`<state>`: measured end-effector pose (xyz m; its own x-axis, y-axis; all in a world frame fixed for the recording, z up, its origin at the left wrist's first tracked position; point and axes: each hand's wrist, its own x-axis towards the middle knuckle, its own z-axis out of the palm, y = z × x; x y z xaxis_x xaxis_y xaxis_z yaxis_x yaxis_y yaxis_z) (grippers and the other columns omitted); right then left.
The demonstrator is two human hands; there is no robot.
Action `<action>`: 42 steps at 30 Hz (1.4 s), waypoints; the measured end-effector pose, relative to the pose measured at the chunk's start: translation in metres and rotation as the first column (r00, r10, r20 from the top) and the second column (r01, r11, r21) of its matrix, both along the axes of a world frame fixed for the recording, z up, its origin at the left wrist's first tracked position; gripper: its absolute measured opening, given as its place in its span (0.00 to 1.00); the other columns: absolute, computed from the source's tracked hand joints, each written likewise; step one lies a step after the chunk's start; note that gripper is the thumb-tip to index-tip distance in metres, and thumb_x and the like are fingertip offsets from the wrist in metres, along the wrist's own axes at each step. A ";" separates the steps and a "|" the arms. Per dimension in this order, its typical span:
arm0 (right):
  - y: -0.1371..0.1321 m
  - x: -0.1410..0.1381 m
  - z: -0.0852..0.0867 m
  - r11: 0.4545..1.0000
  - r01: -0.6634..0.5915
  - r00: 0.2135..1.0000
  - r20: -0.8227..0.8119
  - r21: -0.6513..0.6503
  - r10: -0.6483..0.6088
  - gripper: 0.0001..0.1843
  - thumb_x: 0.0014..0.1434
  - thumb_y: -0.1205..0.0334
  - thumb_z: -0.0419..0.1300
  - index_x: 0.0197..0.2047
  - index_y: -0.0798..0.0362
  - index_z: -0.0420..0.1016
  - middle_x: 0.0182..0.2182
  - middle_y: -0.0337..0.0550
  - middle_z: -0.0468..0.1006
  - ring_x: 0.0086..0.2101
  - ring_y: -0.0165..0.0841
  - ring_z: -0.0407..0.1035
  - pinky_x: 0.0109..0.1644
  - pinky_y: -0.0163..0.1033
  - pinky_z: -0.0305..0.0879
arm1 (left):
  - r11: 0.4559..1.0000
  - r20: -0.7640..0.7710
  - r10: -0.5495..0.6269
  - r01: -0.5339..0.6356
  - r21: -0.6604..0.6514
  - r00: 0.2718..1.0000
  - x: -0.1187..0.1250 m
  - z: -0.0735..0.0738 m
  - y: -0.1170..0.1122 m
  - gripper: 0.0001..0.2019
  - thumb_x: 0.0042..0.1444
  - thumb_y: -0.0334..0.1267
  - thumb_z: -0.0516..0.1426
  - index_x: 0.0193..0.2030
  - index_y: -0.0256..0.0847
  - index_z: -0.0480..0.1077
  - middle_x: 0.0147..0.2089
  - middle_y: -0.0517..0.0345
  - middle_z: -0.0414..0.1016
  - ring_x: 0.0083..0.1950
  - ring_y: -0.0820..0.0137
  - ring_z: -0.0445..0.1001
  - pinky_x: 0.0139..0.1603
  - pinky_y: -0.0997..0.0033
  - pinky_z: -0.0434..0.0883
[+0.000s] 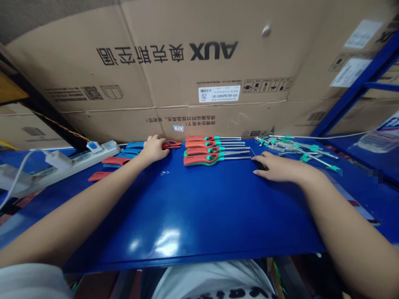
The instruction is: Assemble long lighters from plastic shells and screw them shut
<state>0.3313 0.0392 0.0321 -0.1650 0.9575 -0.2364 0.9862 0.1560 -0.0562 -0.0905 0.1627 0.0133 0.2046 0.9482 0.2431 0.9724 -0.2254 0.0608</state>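
At the back left of the table, my left hand [155, 148] is closed on an orange lighter handle shell [173, 145]. My right hand [276, 167] grips a small screwdriver [261, 165] with a dark handle, its thin shaft pointing up and left; the fingers hide part of it. Between the hands lie several long-nosed lighters [201, 160] in a stack of rows, red-orange handles to the left and metal tubes to the right. The tube tip of the nearest one ends close to my right fingertips. Small pale screws or pins [164, 172] lie in front of my left hand.
Blue and red handle shells [114, 161] lie left of my left wrist, beside a white power strip [90, 160] with plugs. A heap of metal tubes with green ends [293, 145] lies back right. Cardboard [174, 83] stands behind the blue table [205, 207].
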 end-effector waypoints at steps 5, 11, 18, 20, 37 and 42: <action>-0.001 -0.001 0.001 1.000 0.011 1.000 0.001 -0.012 -0.011 0.33 0.64 0.45 0.53 0.68 0.51 0.66 0.61 0.59 0.69 0.49 0.51 0.75 0.52 0.53 0.73 | 0.999 -0.061 -0.024 0.026 0.032 0.998 0.005 -0.001 -0.002 0.15 0.58 0.39 0.55 0.51 0.40 0.73 0.54 0.40 0.72 0.59 0.46 0.67 0.55 0.51 0.66; -0.001 -0.002 0.002 1.000 0.016 1.000 -0.018 0.003 -0.016 0.33 0.63 0.46 0.54 0.67 0.51 0.68 0.60 0.59 0.70 0.49 0.52 0.76 0.50 0.53 0.74 | 0.998 -0.102 -0.042 0.047 0.049 0.994 0.004 0.002 -0.001 0.11 0.61 0.38 0.55 0.45 0.37 0.75 0.53 0.38 0.72 0.57 0.46 0.68 0.51 0.52 0.67; -0.003 -0.004 0.004 0.999 0.027 0.999 0.032 -0.039 -0.026 0.34 0.65 0.45 0.51 0.69 0.50 0.64 0.62 0.58 0.67 0.50 0.50 0.75 0.53 0.52 0.73 | 0.988 -0.076 -0.071 0.081 0.131 0.995 0.004 0.021 -0.006 0.04 0.62 0.37 0.58 0.37 0.39 0.73 0.46 0.46 0.76 0.54 0.52 0.71 0.49 0.56 0.66; -0.002 -0.002 0.002 0.999 0.026 0.999 0.021 -0.032 -0.025 0.33 0.65 0.45 0.51 0.68 0.50 0.65 0.61 0.58 0.67 0.49 0.51 0.75 0.52 0.53 0.73 | 0.978 -0.056 -0.075 0.084 0.191 0.996 0.005 0.030 -0.013 0.06 0.64 0.37 0.56 0.38 0.38 0.72 0.45 0.46 0.76 0.52 0.53 0.72 0.48 0.57 0.66; -0.031 -0.090 -0.006 0.934 -0.353 0.650 -0.703 0.055 0.288 0.14 0.64 0.52 0.58 0.41 0.54 0.78 0.30 0.41 0.78 0.30 0.32 0.70 0.35 0.36 0.65 | 0.581 -0.247 -0.737 0.776 0.244 0.629 0.099 -0.004 -0.177 0.11 0.71 0.36 0.51 0.43 0.39 0.75 0.40 0.54 0.81 0.38 0.65 0.72 0.34 0.61 0.62; -0.025 -0.089 -0.019 0.930 -0.366 0.707 -0.661 -0.036 0.252 0.05 0.57 0.67 0.59 0.38 0.54 0.75 0.26 0.37 0.76 0.25 0.28 0.67 0.29 0.33 0.60 | 0.627 -0.127 -0.748 0.757 0.186 0.651 0.099 -0.020 -0.175 0.12 0.69 0.43 0.55 0.51 0.40 0.74 0.47 0.54 0.81 0.43 0.64 0.76 0.37 0.64 0.68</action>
<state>0.2426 0.0141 0.0131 -0.6099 0.7858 -0.1026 0.6061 0.3791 -0.6993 0.0089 -0.0124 -0.0063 0.8363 0.3882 0.3872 0.4587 -0.8822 -0.1062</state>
